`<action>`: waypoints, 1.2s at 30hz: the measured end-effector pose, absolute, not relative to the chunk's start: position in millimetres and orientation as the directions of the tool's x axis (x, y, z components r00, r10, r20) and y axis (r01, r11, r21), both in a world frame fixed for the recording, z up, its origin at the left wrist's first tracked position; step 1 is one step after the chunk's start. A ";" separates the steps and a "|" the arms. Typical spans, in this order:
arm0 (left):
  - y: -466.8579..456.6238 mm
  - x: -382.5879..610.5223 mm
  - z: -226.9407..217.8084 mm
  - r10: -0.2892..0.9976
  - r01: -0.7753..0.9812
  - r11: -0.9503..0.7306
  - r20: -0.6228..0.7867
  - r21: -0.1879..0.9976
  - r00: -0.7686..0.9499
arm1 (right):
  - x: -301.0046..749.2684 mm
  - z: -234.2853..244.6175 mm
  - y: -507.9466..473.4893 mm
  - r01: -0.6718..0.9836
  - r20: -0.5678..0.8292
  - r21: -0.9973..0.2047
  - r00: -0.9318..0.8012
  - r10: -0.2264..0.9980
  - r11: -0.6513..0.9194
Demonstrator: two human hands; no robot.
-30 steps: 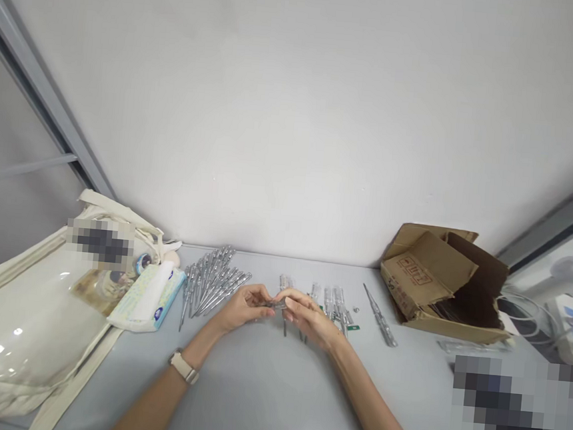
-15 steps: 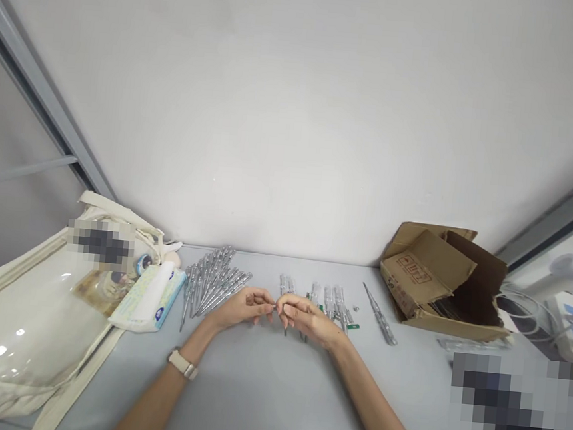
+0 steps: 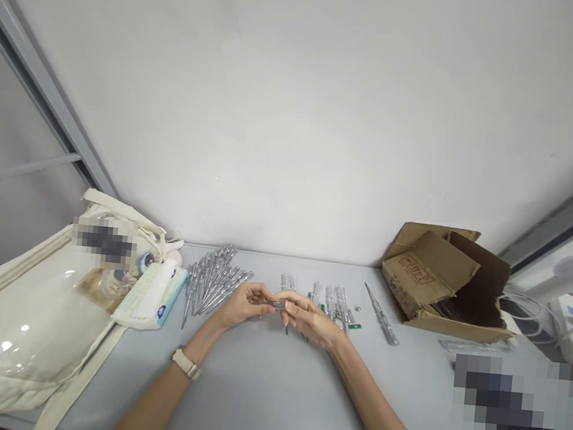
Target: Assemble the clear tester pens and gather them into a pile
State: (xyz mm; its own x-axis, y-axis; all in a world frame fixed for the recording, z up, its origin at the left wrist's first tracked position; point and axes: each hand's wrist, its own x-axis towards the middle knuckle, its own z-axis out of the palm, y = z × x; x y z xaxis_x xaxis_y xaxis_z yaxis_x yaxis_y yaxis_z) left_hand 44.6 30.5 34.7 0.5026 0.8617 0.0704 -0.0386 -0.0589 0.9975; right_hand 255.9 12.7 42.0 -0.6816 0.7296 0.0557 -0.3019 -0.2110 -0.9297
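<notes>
From my end of the feed, the left hand (image 3: 243, 307) and right hand (image 3: 310, 321) are both pinching a small greyish piece (image 3: 279, 305) between them over the table (image 3: 251, 392), but fingers cover so much I honestly can't make out what it is. The right hand also blocks part of the clear-handled tools (image 3: 330, 299) behind it, and the cardboard box's (image 3: 414, 273) insides are pretty dark.

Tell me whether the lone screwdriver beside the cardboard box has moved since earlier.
No. The lone screwdriver keeps its place relative to the cardboard box; the whole view shifts slightly, as if the camera moved.
</notes>
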 end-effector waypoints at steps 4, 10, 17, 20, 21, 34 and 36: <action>31.6 47.0 30.8 0.897 -0.075 -0.150 0.168 0.986 0.410 | 252.1 39.4 12.8 -0.317 0.030 -0.918 -0.655 0.755 -0.238; 30.0 49.4 35.2 0.912 -0.099 -0.117 0.146 0.988 0.382 | 250.5 35.7 14.8 -0.333 0.071 -0.930 -0.584 0.808 -0.159; 25.9 45.2 46.5 0.818 0.052 0.015 -0.042 0.999 0.573 | 258.2 42.2 13.4 -0.262 0.049 -0.951 -0.648 0.760 -0.163; 25.9 44.6 47.5 0.760 0.094 0.027 -0.081 0.995 0.645 | 260.5 43.7 13.4 -0.230 0.047 -0.962 -0.666 0.745 -0.144; 26.2 44.6 46.8 0.763 0.086 0.017 -0.068 0.996 0.642 | 260.7 43.6 13.8 -0.222 0.051 -0.966 -0.667 0.743 -0.133; 31.8 47.2 30.6 0.904 -0.045 -0.176 0.180 0.983 0.389 | 253.7 40.2 12.4 -0.256 0.031 -0.951 -0.632 0.774 -0.171; 31.5 48.5 32.7 0.909 -0.040 -0.207 0.208 0.977 0.361 | 252.7 39.6 13.0 -0.282 0.048 -0.944 -0.631 0.774 -0.171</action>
State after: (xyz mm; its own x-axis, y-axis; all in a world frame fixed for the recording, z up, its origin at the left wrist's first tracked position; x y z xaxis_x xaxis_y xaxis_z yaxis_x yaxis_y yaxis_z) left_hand 48.5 31.5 32.7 0.3615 0.9090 0.2075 -0.0403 -0.2071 0.9775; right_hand 252.7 13.0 39.6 -0.6314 0.7740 0.0483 -0.2822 -0.1713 -0.9439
